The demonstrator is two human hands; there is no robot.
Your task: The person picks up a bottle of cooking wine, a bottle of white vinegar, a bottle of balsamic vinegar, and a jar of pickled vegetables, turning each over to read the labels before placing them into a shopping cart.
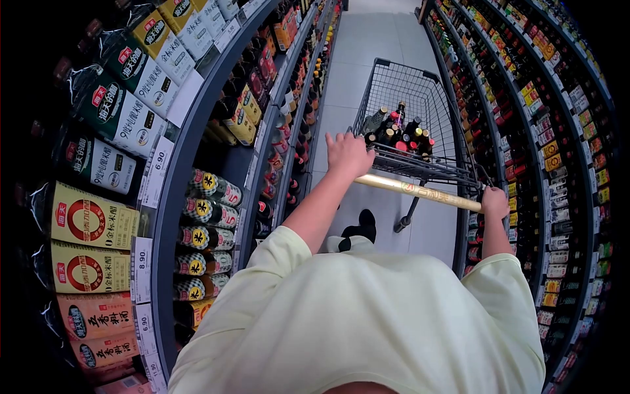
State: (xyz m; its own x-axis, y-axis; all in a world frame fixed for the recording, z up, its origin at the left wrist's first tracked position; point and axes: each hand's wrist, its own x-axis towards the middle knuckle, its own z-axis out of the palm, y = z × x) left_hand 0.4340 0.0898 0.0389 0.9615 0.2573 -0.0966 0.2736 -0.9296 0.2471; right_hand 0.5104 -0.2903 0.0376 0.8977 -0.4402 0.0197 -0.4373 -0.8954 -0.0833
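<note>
Both my hands hold the cart handle (420, 191) mid-frame: left hand (348, 155) rests over its left end, right hand (495, 202) is wrapped closed on its right end. The cart (420, 98) carries bottles (400, 134). The aisle is tight; I judge a drift could clip the shelves (197, 151) at left and knock stock down.

Counting here: one wire cart (420, 111) sitting ahead of the grips, roughly a dozen bottles (400, 131) riding inside it, one wooden handle bar (420, 191), two hands showing.
</note>
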